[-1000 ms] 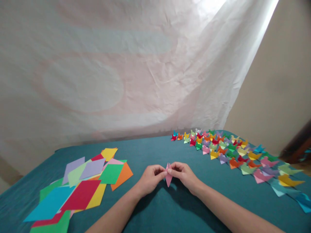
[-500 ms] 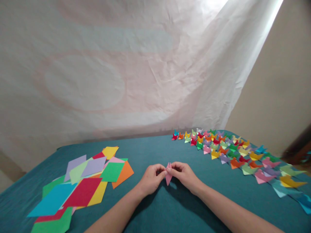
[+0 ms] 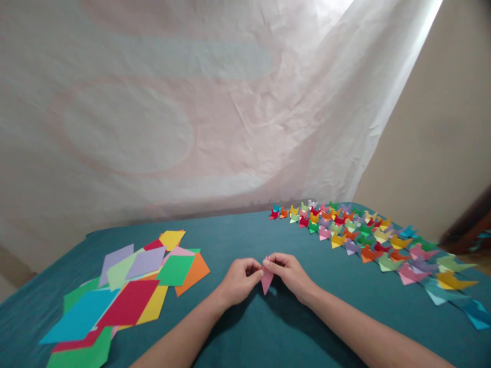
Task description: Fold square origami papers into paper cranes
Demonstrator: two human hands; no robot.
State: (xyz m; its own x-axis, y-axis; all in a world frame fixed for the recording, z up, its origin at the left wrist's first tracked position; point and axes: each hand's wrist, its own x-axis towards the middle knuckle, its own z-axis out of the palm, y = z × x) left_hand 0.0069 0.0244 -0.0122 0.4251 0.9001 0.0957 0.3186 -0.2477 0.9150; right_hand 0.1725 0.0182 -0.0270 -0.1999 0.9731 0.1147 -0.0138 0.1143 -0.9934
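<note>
A small folded piece of pink paper (image 3: 266,282) is held up between both my hands, just above the table at the front middle. Its pointed end hangs down and its upper part is partly hidden by fingers. My left hand (image 3: 241,281) pinches its left side between thumb and forefinger. On the other side, my right hand (image 3: 290,273) grips the upper right part with thumb and fingertips. A shadow of the hands falls on the cloth beneath.
Loose coloured paper sheets (image 3: 128,303) lie overlapping on the left of the green tablecloth (image 3: 230,232). Rows of small folded paper birds (image 3: 372,254) in many colours stand along the right. A pale sheet of fabric (image 3: 215,128) hangs behind the table.
My right fingers have shifted slightly on the pink paper's upper part, and the two points that stuck up show less now. The whole view has moved a little.
</note>
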